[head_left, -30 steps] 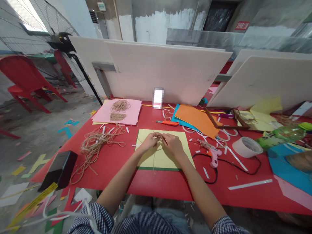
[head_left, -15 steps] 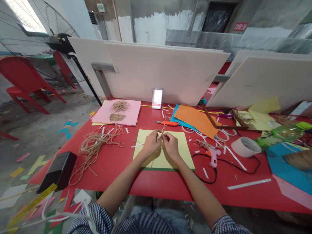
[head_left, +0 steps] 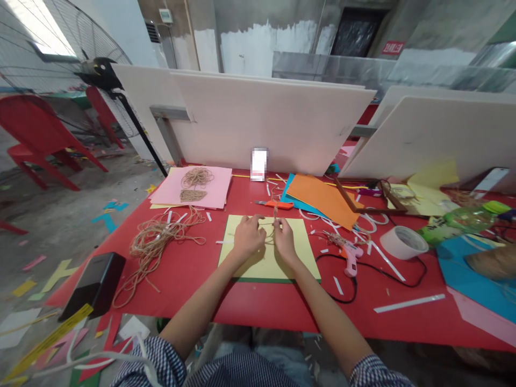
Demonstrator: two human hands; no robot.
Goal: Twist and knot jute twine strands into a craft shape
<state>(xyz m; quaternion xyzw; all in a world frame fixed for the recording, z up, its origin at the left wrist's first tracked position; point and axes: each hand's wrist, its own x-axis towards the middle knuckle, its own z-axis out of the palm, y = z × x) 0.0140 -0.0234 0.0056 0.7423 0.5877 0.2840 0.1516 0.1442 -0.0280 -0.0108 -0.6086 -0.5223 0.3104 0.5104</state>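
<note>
At the lower left of the frame, a black box (head_left: 94,285) is stood near the table's (head_left: 177,293) edge; above it, loose twine (head_left: 161,234) is left heaped, perhaps so that lengths can be drawn off freely. Farther up, a coil (head_left: 197,176) and a flat twine piece (head_left: 193,195) are laid on pink paper (head_left: 222,189), seemingly kept apart from the heap. At centre, over a yellow sheet (head_left: 262,270), the left hand (head_left: 250,236) is held with fingers bent and slightly spread; whether anything is gripped by them cannot be told. Just above, a screen (head_left: 258,165) is propped upright, apparently to be seen past the hands, and a knife (head_left: 282,205) is laid below it. By the right hand (head_left: 284,240), a strand (head_left: 276,213) is pinched between thumb and fingertips, probably for steadiness. To the right, a glue gun (head_left: 351,258) is laid near that hand, likely for easy reach, with tape (head_left: 404,243) beyond.
</note>
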